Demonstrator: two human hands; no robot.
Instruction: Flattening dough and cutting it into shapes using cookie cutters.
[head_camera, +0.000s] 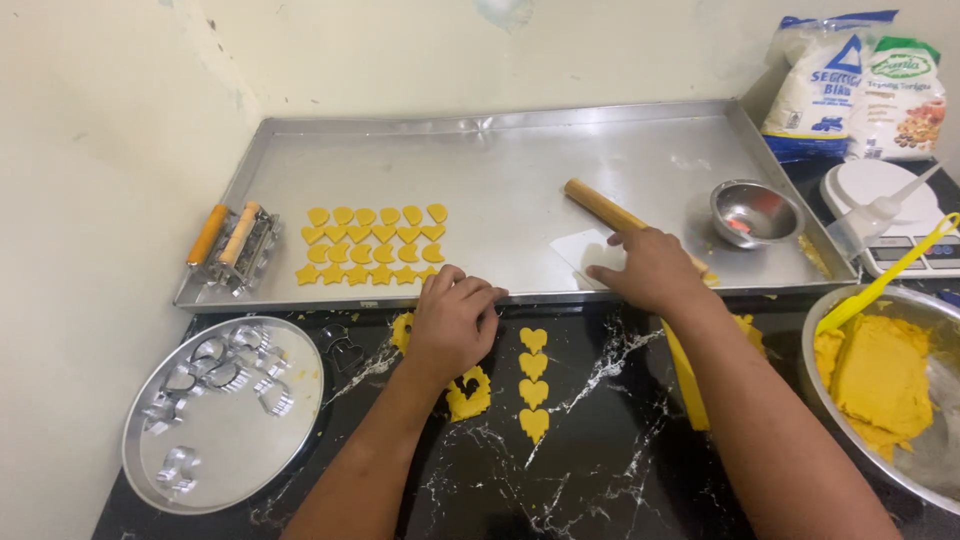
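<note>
Yellow dough cutouts everywhere. Left hand (452, 322) is palm-down with fingers curled, pressing on the rolled dough sheet (467, 393) on the black marble counter (590, 470), at the tray's front edge; can't tell if a cutter is under it. Right hand (652, 268) lies flat, fingers spread, on a white paper square (583, 246) in the large metal baking tray (500, 160), touching the wooden rolling pin (603, 208), not gripping it. Four heart cutouts (533, 382) sit in a column on the counter between the arms. Rows of hearts and stars (375, 245) lie at tray left, beside a roller cutter (236, 245). Round plate (222, 455) with metal cookie cutters at far left. Small steel bowl (755, 212) at tray right. Dough bowl (915, 465) with yellow spatula (885, 275) at right edge.
</note>
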